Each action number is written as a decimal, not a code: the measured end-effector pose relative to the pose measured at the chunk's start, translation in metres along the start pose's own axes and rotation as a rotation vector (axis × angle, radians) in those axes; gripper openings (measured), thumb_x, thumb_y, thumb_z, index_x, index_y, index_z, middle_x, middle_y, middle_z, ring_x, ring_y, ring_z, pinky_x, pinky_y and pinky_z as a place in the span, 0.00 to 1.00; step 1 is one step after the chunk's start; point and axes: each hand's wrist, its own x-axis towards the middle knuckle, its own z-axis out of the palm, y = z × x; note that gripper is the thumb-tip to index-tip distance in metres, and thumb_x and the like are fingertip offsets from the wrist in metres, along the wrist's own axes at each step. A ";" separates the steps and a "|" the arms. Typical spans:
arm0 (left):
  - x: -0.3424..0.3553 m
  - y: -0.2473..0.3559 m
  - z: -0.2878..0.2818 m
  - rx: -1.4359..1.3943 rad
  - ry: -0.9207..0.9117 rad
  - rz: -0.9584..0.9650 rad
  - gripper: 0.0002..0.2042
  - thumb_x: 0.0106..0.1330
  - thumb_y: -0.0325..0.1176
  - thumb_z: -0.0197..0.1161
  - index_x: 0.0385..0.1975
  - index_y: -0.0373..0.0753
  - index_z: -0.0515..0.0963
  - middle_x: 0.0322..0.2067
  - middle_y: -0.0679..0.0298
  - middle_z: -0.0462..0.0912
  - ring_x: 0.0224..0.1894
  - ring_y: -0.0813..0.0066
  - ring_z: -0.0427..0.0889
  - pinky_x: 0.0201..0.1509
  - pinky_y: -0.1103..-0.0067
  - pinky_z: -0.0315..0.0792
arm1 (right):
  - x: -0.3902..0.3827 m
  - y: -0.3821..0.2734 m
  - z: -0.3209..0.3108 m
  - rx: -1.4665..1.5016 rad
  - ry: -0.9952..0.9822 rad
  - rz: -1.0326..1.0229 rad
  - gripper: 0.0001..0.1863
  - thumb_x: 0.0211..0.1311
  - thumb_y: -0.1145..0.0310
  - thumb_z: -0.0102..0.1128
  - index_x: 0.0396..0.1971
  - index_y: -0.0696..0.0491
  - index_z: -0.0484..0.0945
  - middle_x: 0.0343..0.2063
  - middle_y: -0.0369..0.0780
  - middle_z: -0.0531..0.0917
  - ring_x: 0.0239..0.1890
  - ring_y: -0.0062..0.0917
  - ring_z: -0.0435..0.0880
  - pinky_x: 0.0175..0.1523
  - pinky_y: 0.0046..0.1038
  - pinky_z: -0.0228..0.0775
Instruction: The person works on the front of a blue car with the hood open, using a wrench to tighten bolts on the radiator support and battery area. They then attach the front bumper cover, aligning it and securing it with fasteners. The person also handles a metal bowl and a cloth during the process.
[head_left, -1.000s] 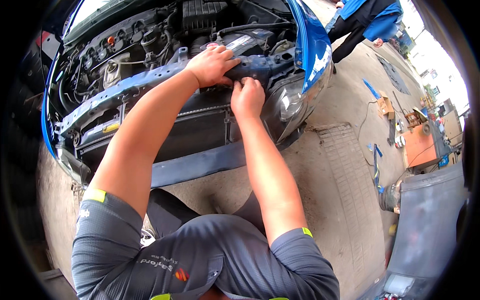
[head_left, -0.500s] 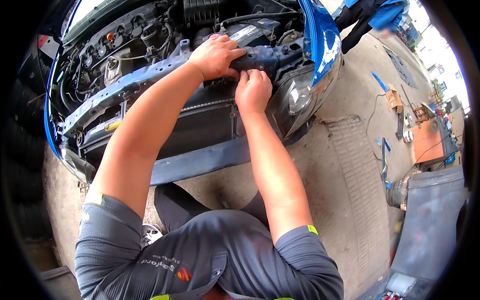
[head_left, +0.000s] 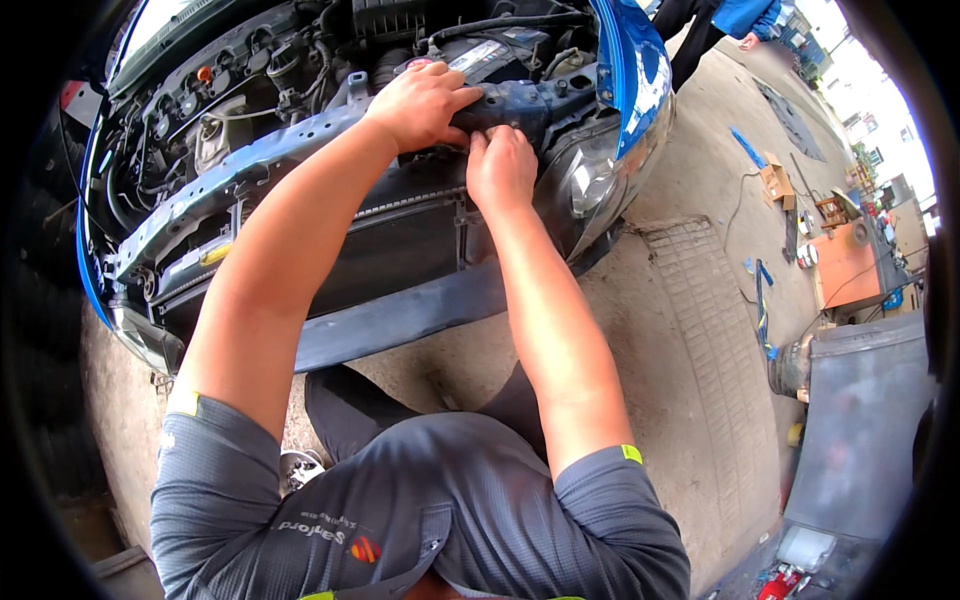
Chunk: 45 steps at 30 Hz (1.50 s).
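Observation:
The front of a car is in front of me, its bumper off and the engine bay (head_left: pixel 260 75) exposed. My left hand (head_left: pixel 420 108) lies over the bluish upper crossbar (head_left: pixel 232 155), fingers bent across its top and thumb on the near side. Close beside it, my right hand (head_left: pixel 503 172) has its fingertips bent against the front of the bar, left of the headlight (head_left: pixel 590 178). What those fingertips hold, if anything, is hidden. Below the hands sits the dark radiator (head_left: pixel 385 252), with a lower bumper beam (head_left: pixel 400 325) under it.
A blue fender (head_left: pixel 632 80) rises right of the headlight. Another person (head_left: pixel 715 25) in blue stands at the far right. Beyond, a cardboard box (head_left: pixel 775 182) and an orange cabinet (head_left: pixel 845 265) stand on the concrete floor. A grey panel (head_left: pixel 860 420) is at the lower right.
The view has shifted slightly, and the car sits a little further left and higher. Both hands remain at the crossbar; the right hand's fingers have shifted slightly. The other person's pose has changed.

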 end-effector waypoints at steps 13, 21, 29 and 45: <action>0.003 -0.002 0.004 0.010 0.032 0.030 0.32 0.49 0.53 0.71 0.54 0.45 0.78 0.42 0.66 0.79 0.52 0.64 0.74 0.61 0.69 0.66 | -0.003 -0.002 0.006 -0.077 0.052 0.016 0.13 0.65 0.62 0.56 0.27 0.56 0.78 0.31 0.46 0.80 0.37 0.45 0.80 0.46 0.45 0.69; 0.000 -0.004 0.007 0.026 0.048 0.034 0.32 0.49 0.54 0.71 0.54 0.46 0.78 0.42 0.66 0.79 0.52 0.65 0.74 0.61 0.69 0.66 | -0.001 0.002 -0.001 0.041 -0.043 0.050 0.12 0.60 0.60 0.62 0.30 0.55 0.80 0.33 0.45 0.82 0.39 0.43 0.81 0.46 0.43 0.70; 0.002 -0.007 0.013 -0.029 0.106 0.083 0.32 0.47 0.49 0.73 0.54 0.42 0.77 0.40 0.64 0.78 0.51 0.62 0.74 0.61 0.68 0.65 | -0.001 0.002 0.009 -0.048 0.193 -0.103 0.09 0.59 0.66 0.62 0.26 0.56 0.80 0.28 0.45 0.81 0.34 0.44 0.80 0.41 0.43 0.71; 0.003 -0.001 -0.002 0.015 0.086 0.125 0.27 0.50 0.48 0.72 0.50 0.43 0.79 0.40 0.61 0.80 0.48 0.60 0.76 0.56 0.67 0.68 | -0.001 0.007 0.002 -0.032 0.133 -0.085 0.11 0.58 0.63 0.65 0.29 0.56 0.80 0.29 0.44 0.83 0.36 0.44 0.81 0.42 0.42 0.72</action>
